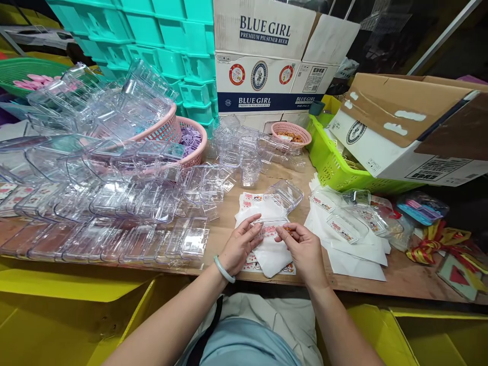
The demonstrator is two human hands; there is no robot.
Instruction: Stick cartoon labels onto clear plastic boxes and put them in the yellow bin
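One red-lettered label (270, 231), thin, oblong; set between the hands, left hand (240, 244) and right hand (305, 249) each pinching an end. Beneath: smooth white paper (272, 260). Leftward: rows of glossy, rigid clear plastic boxes (194, 241).

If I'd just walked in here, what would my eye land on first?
Probably the bright teal crates stacked at the back, left of a tall white BLUE GIRL beer carton. Next, the rows of clear plastic cases crowding the left side of the bench. At the front, the left hand and right hand meet at a small printed label.
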